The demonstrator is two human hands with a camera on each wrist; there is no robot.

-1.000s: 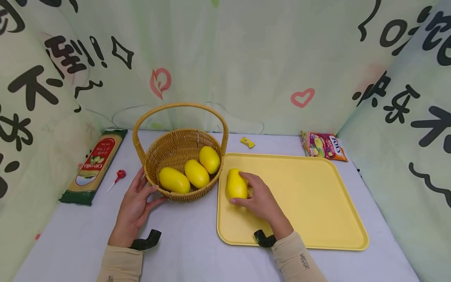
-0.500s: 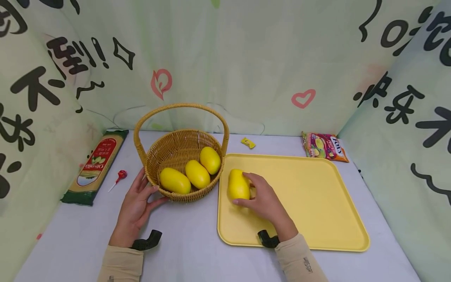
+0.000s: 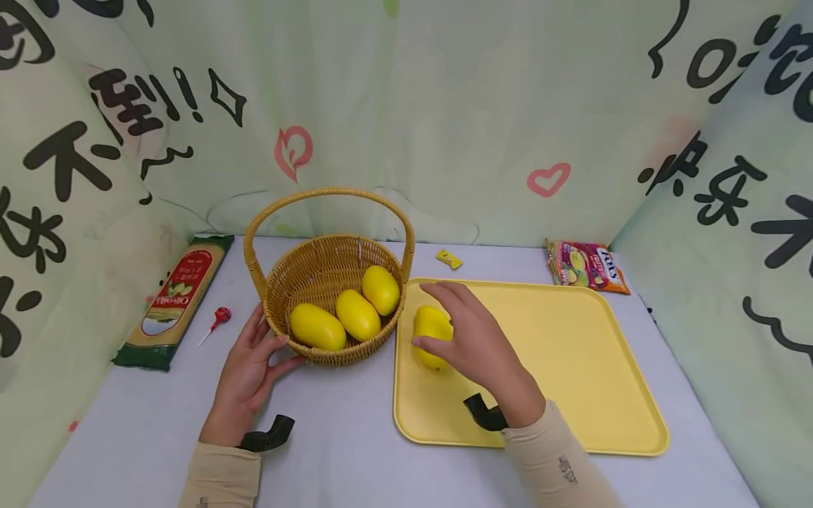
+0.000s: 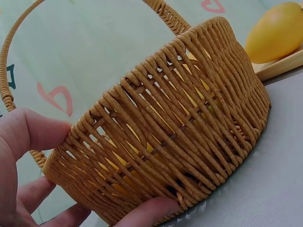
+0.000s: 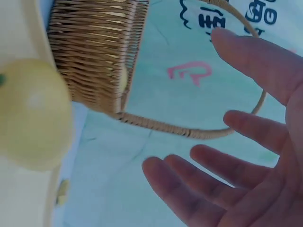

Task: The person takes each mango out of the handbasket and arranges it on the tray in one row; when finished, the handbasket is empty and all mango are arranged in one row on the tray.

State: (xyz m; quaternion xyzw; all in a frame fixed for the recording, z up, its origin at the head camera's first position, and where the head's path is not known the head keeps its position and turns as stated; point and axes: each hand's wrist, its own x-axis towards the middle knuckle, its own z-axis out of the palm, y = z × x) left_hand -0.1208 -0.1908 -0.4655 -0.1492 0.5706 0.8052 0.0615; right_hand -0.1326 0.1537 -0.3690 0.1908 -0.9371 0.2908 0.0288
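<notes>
A wicker basket [image 3: 336, 356] with a tall handle stands left of the middle, holding yellow mangoes [image 3: 317, 327] along its near and right sides. My left hand [image 3: 244, 384] holds its near left side; the left wrist view shows fingertips on the woven rim [image 4: 128, 80] and others lower on the wall. Another mango [image 3: 432, 331] lies on the left part of the yellow tray [image 3: 540, 367], partly hidden by my right hand [image 3: 479, 346]. That hand is raised with spread fingers, and the right wrist view shows it apart from the mango [image 5: 33, 113], grasping nothing.
A green and tan packet [image 3: 178, 303] and a red lollipop [image 3: 221, 317] lie left of the basket. Behind the tray are a small yellow wrapped candy [image 3: 449, 259] and a colourful snack bag [image 3: 587, 265]. Printed curtains [image 3: 444, 127] enclose the table.
My right hand has let go of the mango on the tray and lifted away, its fingers spreading. The left hand stays at the basket.
</notes>
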